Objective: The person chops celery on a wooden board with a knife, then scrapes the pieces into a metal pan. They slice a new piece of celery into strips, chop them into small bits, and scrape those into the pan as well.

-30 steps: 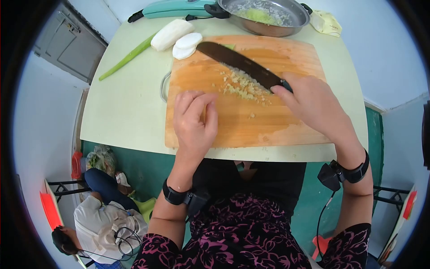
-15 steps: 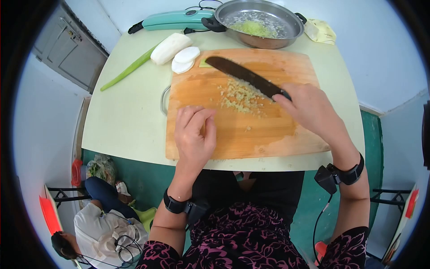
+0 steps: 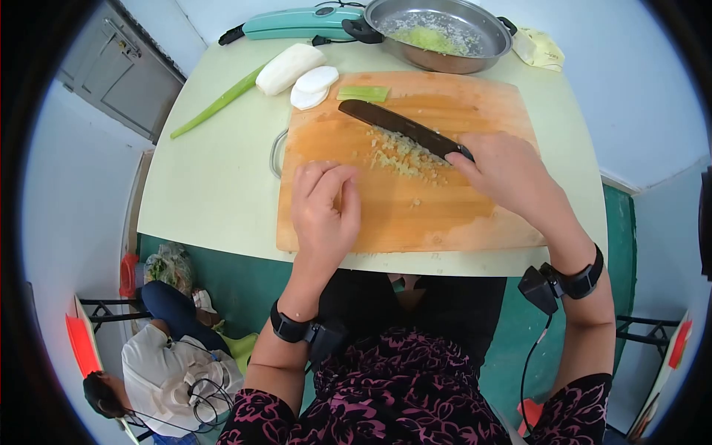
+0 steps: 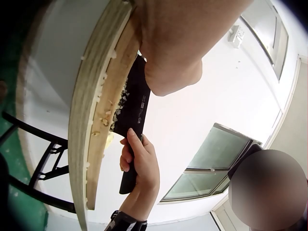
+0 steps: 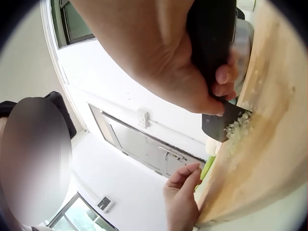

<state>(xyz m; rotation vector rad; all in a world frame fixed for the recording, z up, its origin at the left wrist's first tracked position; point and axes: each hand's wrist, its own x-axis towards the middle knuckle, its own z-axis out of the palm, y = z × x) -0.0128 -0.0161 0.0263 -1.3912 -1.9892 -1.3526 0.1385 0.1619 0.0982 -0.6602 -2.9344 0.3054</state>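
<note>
The right hand (image 3: pixel 508 172) grips the handle of a dark knife (image 3: pixel 397 124), its blade lying over a heap of finely chopped pale green pieces (image 3: pixel 408 159) on the wooden cutting board (image 3: pixel 460 222). In the right wrist view, bits cling to the blade (image 5: pixel 219 126). The left hand (image 3: pixel 326 215) rests at the board's left front part with its fingers loosely curled and no object visible in them. Behind the blade, a short green piece (image 3: pixel 363 93) lies near the board's back left edge.
Two white slices (image 3: pixel 313 87), a peeled white vegetable (image 3: pixel 289 68) and a long green stalk (image 3: pixel 215 111) lie left of the board. Behind stand a two-handled pan (image 3: pixel 475 61), a teal appliance (image 3: pixel 297 24) and a yellowish packet (image 3: pixel 539 49). Another person (image 3: pixel 167 378) sits low at left.
The blade has shifted slightly, and the short green piece behind it shows fully. The head view has tilted down and back up. The left hand stays loosely curled on the board.
</note>
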